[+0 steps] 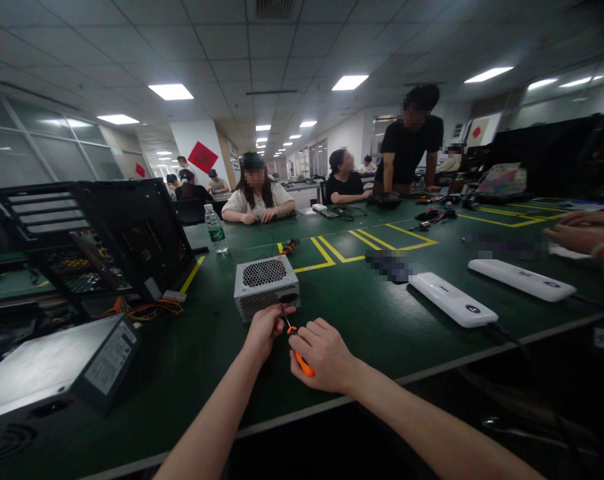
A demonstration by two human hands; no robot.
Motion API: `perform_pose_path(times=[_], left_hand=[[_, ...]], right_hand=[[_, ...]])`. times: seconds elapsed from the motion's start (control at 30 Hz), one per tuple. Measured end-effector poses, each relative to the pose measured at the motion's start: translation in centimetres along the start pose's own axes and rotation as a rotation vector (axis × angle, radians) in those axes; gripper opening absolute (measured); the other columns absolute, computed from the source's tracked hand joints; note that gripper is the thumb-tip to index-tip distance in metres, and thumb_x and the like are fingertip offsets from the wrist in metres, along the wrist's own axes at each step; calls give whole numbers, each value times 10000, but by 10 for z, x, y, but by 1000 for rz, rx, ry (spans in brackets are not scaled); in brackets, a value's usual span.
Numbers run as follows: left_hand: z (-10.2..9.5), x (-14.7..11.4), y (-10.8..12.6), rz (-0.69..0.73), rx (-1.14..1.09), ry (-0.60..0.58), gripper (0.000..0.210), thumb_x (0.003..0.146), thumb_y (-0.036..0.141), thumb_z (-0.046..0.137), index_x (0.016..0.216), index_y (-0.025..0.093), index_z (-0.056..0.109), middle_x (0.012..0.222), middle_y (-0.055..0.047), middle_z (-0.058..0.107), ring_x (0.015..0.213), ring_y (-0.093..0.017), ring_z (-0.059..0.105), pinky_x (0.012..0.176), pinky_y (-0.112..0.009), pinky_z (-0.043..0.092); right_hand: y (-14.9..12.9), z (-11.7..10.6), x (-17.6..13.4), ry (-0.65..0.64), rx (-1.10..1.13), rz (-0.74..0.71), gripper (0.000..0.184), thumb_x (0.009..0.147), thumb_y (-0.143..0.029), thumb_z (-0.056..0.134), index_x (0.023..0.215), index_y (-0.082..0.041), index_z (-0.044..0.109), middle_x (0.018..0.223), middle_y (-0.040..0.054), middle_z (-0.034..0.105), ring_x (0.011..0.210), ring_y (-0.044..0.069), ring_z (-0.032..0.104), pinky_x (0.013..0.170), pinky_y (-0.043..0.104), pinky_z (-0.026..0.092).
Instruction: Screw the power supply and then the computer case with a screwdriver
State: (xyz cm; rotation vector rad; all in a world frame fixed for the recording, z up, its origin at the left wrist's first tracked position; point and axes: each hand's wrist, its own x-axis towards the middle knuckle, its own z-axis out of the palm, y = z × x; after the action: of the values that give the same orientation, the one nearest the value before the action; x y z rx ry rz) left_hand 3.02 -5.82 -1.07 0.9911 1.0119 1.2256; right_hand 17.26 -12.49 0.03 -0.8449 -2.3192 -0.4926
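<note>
In my right hand (327,357) is a screwdriver (305,365) with an orange and black handle; the fingers are closed around it. Its thin shaft points up and left, toward my left hand (266,330). The fingers of that hand are pinched at the screwdriver's tip, and whatever is between them is too small to make out. Just beyond both hands, a grey metal computer power supply (266,287) rests on the green table, its perforated vent side facing up. My left hand is close in front of its near face; whether they touch I cannot tell.
To the left are an open black computer case (147,233) and a larger power supply (47,360). A water bottle (215,230) stands behind. White power strips (452,300) lie to the right, near another person's hands (589,237). Other people are across the table.
</note>
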Motion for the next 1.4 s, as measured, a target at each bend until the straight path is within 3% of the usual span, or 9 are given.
perform_pose_path(times=[0.33, 1.4], left_hand=[[-3, 3, -3, -12, 2, -21, 259, 636, 182, 508, 844, 52, 594, 895, -159, 643, 354, 2, 316, 346, -164, 142], [-1, 0, 0, -35, -5, 1, 247, 627, 168, 521, 823, 50, 616, 849, -145, 651, 358, -3, 322, 339, -170, 169]], right_hand=[[1, 1, 0, 6, -10, 9, 113, 756, -239, 439, 772, -167, 525, 699, 28, 513, 665, 151, 399, 635, 299, 274], [1, -3, 1, -15, -17, 7, 68, 738, -211, 474, 760, -179, 530, 732, 28, 485, 701, 156, 382, 646, 297, 278]])
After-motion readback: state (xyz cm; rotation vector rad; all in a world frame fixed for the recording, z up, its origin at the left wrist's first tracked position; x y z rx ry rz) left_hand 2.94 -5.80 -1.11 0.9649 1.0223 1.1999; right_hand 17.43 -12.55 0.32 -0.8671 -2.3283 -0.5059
